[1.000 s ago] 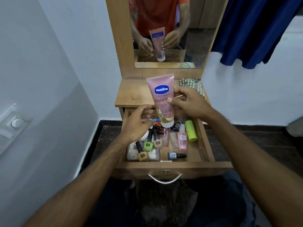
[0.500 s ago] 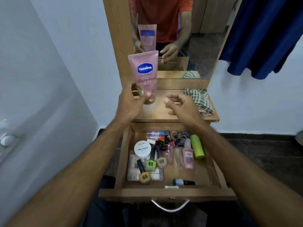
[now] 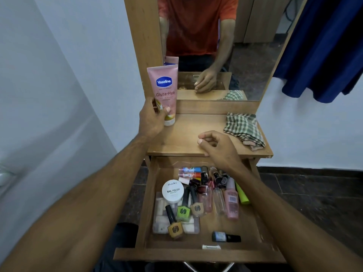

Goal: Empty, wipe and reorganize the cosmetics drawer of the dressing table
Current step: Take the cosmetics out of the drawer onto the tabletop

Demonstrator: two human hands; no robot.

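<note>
A pink Vaseline tube (image 3: 164,89) stands cap-down at the back left of the dressing table top (image 3: 188,138). My left hand (image 3: 152,119) grips its lower part. My right hand (image 3: 217,147) hovers over the top's front edge, fingers loosely curled, holding nothing. Below, the wooden drawer (image 3: 149,203) is pulled out. It holds a white nail polish remover jar (image 3: 172,191), several nail polish bottles (image 3: 183,212), a pink spray bottle (image 3: 231,201), a green tube (image 3: 242,195) and lip balm sticks (image 3: 189,172).
A folded checked cloth (image 3: 243,128) lies at the right of the table top. The mirror (image 3: 216,46) rises behind it. A blue garment (image 3: 324,46) hangs at the right. A white wall runs along the left. Dark floor tiles lie on both sides.
The tube went from over the drawer, passed from right hand to left, up to the back left of the table top. My right hand let go and drew back toward the front edge.
</note>
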